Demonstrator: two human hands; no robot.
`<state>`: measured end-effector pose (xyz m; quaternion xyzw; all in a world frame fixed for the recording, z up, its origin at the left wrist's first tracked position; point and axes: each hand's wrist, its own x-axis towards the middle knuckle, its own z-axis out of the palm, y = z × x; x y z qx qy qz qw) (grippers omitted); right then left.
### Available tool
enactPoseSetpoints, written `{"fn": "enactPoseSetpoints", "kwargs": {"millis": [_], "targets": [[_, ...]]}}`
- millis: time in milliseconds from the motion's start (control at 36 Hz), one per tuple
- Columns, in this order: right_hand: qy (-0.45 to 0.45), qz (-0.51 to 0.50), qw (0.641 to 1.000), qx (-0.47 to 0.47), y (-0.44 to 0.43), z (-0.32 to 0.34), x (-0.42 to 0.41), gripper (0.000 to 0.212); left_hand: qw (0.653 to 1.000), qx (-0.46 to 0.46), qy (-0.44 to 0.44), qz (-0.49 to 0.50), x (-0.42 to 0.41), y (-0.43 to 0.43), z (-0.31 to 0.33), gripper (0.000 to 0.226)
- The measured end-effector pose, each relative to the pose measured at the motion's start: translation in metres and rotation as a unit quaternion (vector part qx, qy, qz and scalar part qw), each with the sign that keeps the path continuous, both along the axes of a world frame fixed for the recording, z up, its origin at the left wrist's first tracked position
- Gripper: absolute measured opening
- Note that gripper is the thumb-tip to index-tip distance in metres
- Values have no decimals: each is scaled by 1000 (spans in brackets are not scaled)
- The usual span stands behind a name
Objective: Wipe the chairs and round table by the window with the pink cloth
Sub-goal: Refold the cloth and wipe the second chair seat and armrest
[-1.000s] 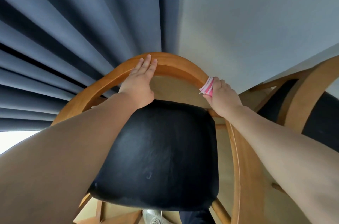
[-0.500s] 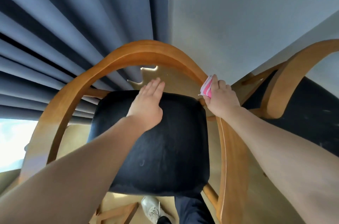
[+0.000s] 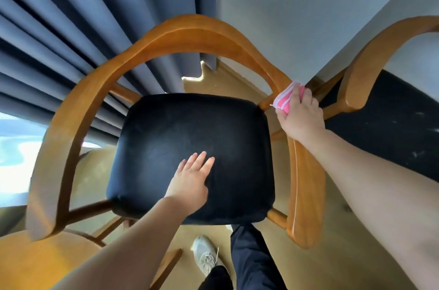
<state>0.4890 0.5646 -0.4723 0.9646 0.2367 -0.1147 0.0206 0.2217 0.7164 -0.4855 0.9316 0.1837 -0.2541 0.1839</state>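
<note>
Clothing worn by the person
Dark navy trousers (image 3: 251, 259) and a white laced sneaker (image 3: 205, 257) are worn; both forearms are left bare.

Most of the seat (image 3: 190, 137) lies bare around the flat left hand (image 3: 190, 185), open gaps run between it and the rail (image 3: 190, 35), while a second chair (image 3: 370, 71) crowds the right arm's far side.

Blue curtains (image 3: 99, 28), grey wall (image 3: 308, 4), tan floor (image 3: 225, 80)

Blue curtains (image 3: 95, 16) at back-left, grey wall (image 3: 308, 4), white sneaker (image 3: 205, 256) on wood floor (image 3: 228, 80)
</note>
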Motion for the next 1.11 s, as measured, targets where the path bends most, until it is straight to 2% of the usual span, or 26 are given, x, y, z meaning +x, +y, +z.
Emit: {"fn": "enactPoseSetpoints", "kwargs": {"millis": [111,306,583,1111], "targets": [[-22,6,1000,5,-1,-7,4,80,997,-6,70,19,-27,-21,-41,72],[-39,28,999,18,-2,-10,8,69,989,-36,129,58,-40,-54,-95,64],[-22,25,999,17,-11,-12,1,72,989,-29,120,80,-44,-60,-115,66],[-24,-40,998,30,-86,-7,-108,66,997,7,70,43,-58,-60,-122,76]]}}
